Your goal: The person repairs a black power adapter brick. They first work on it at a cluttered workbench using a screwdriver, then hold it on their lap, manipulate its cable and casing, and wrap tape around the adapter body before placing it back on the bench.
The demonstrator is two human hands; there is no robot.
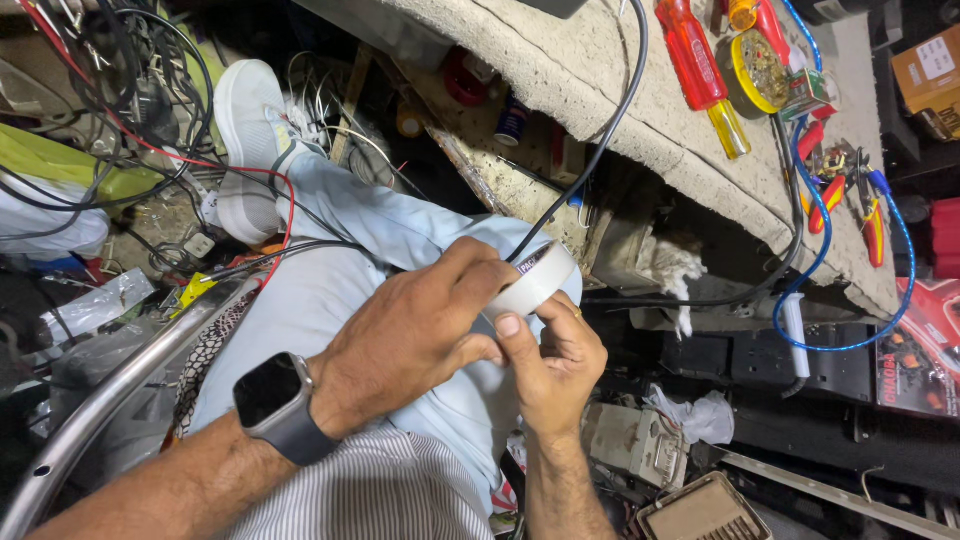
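Note:
A white roll of tape (pixel 537 282) sits between both my hands above my lap. My left hand (pixel 420 335), with a dark smartwatch (pixel 275 405) on its wrist, grips the roll from the left with the fingers curled over its top. From below, my right hand (pixel 555 365) holds it, thumb pressed on the roll's side, a ring on one finger. A black cable (pixel 600 140) runs down from the workbench and ends right at the roll, between my fingers.
A rough worn workbench (pixel 600 70) carries a red-and-yellow screwdriver (pixel 700 75), red-handled pliers (pixel 850 195), a yellow tin of small parts (pixel 760 70) and a blue cable (pixel 850 300). My leg in light trousers and a white shoe (pixel 250 130) stretch over tangled wires (pixel 120 90). A metal tube (pixel 110 400) lies at left.

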